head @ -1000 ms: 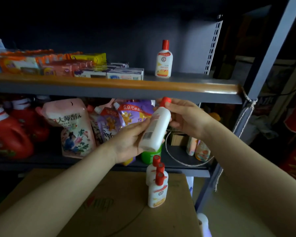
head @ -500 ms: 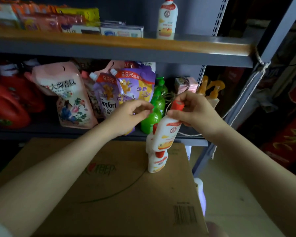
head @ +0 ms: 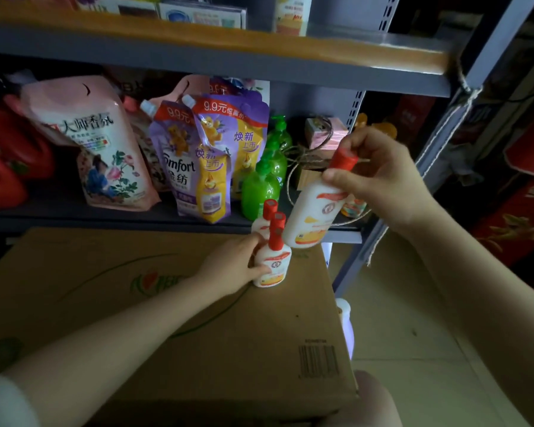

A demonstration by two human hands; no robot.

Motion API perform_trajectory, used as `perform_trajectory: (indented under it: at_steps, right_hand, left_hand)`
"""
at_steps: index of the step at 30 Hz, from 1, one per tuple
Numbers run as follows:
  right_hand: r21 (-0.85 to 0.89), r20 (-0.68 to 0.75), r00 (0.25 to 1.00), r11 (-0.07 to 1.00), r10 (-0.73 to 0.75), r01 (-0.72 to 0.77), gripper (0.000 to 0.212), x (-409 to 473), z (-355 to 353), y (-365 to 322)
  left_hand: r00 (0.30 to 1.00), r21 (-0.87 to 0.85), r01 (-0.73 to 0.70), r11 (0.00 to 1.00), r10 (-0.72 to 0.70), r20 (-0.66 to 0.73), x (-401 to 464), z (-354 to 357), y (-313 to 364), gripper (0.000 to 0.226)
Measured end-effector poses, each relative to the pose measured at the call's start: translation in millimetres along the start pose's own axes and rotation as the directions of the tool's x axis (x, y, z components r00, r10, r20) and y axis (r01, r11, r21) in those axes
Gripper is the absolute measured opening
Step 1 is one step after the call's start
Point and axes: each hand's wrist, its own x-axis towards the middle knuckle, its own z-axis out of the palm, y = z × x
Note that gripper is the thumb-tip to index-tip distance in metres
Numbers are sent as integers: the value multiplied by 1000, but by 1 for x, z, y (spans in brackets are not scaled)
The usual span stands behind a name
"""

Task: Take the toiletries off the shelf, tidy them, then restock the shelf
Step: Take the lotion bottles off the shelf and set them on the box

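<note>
- The right hand [head: 379, 177] is curled round the neck of a white bottle [head: 313, 214] with a red cap [head: 344, 158], thumb across the front just below the cap, fingers wrapped behind it.
- That bottle is held in the air, tilted with its cap up and to the right, its base just above the far right corner of a cardboard box [head: 198, 334].
- The left hand [head: 232, 268] holds the nearest of three matching bottles standing on the box, thumb low on its left side and fingers curled against its shoulder.
- This near bottle [head: 273, 266] stands upright; the other two [head: 267, 217] stand close behind it in a short row running away from the viewer, only their red caps and a little white showing.
- The tilted bottle hangs just right of this row, its base close to the caps; contact cannot be told.
- Beyond the box, the lower shelf [head: 74, 217] holds red jugs [head: 3, 161] at far left, a pink pouch [head: 90, 143], purple pouches [head: 213, 155], green pump bottles [head: 259, 186], and a small box wound with twine [head: 324, 134] at right.
- The upper shelf [head: 228, 53] carries flat boxes [head: 198, 13] and, to their right, one more white bottle [head: 290, 16], cut off by the top edge.
- A grey upright post [head: 481, 66] with rope tied round it stands at far right.
</note>
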Motion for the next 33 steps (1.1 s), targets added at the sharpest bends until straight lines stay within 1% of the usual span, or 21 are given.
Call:
perform_trajectory:
  at_steps: [3,5,8,14,16,19,21,23,25,26,27,31,33]
  right_hand:
    - [-255,159,985,967,62,-19,31,-15,11,21]
    - [-366,213,974,930,79,5,34,-25,23,40]
    - [-411,250,963,912,103,10,37,-32,41,61]
    - [-436,223,974,898,40,64,41,-38,67,76]
    - [-467,241,969,882,58,63,46,-40,71,76]
    - [-475,245,968,877,47,77,50,-34,68,69]
    - [-461,214,977,883,11,91,49,-24,61,57]
    - [-445,163,985,888,-49,118,40,-8,50,44]
    - [-451,96,986,877,-138,167,29,11,39,30]
    - [-462,66,982,867,-178,188,24,22,35,23]
    - [-466,34,978,862,-207,199,20,32,30,16]
    - [-409,-122,954,890,-273,202,8,79,14,-6]
    - [-362,-194,938,909,-288,204,5,106,5,-15]
  left_hand:
    - [999,-75,-7,997,4,-35,1,-1,-2,40]
    - [998,-73,-12,997,6,-70,0,-3,-3,37]
    - [995,-55,-37,998,32,-99,0,-1,-3,34]
    - [997,-70,-76,995,74,-29,-2,-6,-7,28]
    - [995,10,-89,996,90,-52,-1,-13,-9,27]
    - [977,162,-137,977,161,-141,4,-36,-5,27]
    - [943,251,-202,947,257,-211,10,-61,3,26]
    - [879,390,-262,883,385,-281,18,-91,16,25]
    - [784,554,-261,791,509,-357,30,-121,27,28]
    - [744,609,-245,754,550,-380,37,-136,32,32]
    - [723,643,-221,734,565,-397,46,-152,36,40]
    - [743,704,-102,703,524,-415,77,-208,47,75]
    - [763,701,-73,709,493,-418,90,-227,50,79]
